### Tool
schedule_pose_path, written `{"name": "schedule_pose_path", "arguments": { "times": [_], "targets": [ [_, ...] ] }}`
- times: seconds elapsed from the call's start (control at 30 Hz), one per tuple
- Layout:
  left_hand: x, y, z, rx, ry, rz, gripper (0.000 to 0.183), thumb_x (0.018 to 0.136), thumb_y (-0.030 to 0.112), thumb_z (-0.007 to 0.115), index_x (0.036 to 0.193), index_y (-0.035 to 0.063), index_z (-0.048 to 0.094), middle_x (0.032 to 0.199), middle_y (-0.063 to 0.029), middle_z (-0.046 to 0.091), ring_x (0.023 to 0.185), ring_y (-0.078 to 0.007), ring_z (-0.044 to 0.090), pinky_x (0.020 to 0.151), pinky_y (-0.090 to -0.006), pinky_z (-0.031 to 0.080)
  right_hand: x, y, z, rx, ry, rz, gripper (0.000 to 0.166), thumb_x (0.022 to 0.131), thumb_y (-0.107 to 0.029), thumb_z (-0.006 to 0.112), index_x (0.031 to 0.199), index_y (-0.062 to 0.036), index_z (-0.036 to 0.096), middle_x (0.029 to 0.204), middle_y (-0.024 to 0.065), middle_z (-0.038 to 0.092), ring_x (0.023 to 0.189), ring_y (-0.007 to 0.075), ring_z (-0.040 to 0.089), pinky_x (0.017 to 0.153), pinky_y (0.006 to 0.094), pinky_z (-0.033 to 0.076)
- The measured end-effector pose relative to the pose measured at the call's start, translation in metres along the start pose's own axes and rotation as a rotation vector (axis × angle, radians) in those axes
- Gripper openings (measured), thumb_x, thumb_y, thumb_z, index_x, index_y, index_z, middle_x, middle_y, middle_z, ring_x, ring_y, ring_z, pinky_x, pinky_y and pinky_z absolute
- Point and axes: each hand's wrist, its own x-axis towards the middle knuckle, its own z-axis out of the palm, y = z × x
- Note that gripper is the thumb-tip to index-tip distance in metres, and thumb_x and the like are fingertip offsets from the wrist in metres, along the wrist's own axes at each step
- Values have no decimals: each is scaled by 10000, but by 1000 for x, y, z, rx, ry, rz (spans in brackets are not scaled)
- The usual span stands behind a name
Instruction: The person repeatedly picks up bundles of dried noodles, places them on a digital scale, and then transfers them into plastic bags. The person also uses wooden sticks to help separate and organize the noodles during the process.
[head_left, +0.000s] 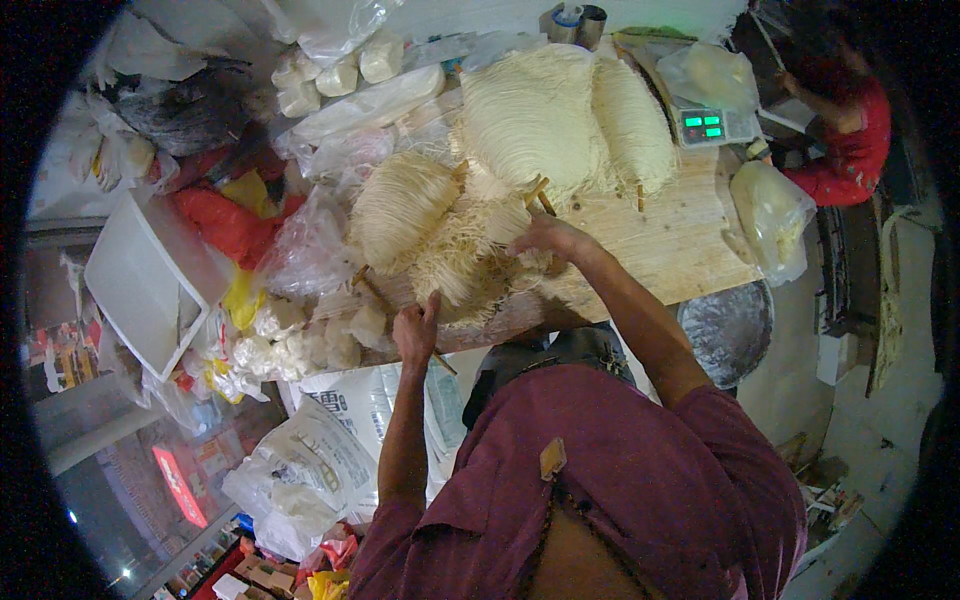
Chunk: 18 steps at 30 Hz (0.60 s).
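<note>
Strands of pale noodles lie on a wooden table (637, 259). My left hand (417, 328) is closed around a thin wooden stick (382, 294) at the table's near edge, its thumb raised. Just beyond it lies a loose, tangled heap of noodles (454, 281), with a rounded noodle bundle (405, 206) behind. My right hand (551, 238) reaches over the right side of the heap, by the ends of short wooden sticks (541, 196); whether its fingers grip anything cannot be told. Farther back spread a large noodle sheet (532, 112) and a narrower one (634, 120).
A digital scale (716, 126) stands at the back right, near a plastic bag (772, 217). A round metal pan (726, 330) is below the right edge. Plastic bags (307, 247) and a white bin (150, 277) crowd the left. A person in red (855, 142) is at the far right.
</note>
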Motion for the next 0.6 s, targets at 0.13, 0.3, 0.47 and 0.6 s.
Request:
{"name": "schedule_pose_path", "arguments": {
  "times": [0.13,0.3,0.47,0.6],
  "targets": [
    [2,-14,6,81,57,47,679,901,627,639,672,-11,679,662,-253,631,642,-430,651,632,-519,502,-11,12,6,430,-85,19,761,764,-186,847,1374,71,470,1088,170,716,940,231,673,869,374,540],
    [5,-22,2,69,128,114,619,904,575,672,638,17,648,626,-214,619,592,-418,624,583,-509,482,-11,-33,7,-535,16,123,517,776,-187,833,1182,52,621,981,140,738,878,223,679,794,383,540],
    [15,-49,-13,8,305,323,534,911,426,724,613,3,591,568,-192,566,519,-359,547,524,-472,407,-45,-59,-17,472,368,-266,260,770,-146,812,957,5,712,907,98,741,826,153,671,724,341,535],
    [42,-144,24,-663,243,129,478,959,360,649,639,8,595,580,-86,556,535,-215,496,524,-419,379,-55,-84,-52,658,537,-153,197,779,-84,772,922,26,694,858,75,712,736,138,647,693,301,532]
  ]
}}
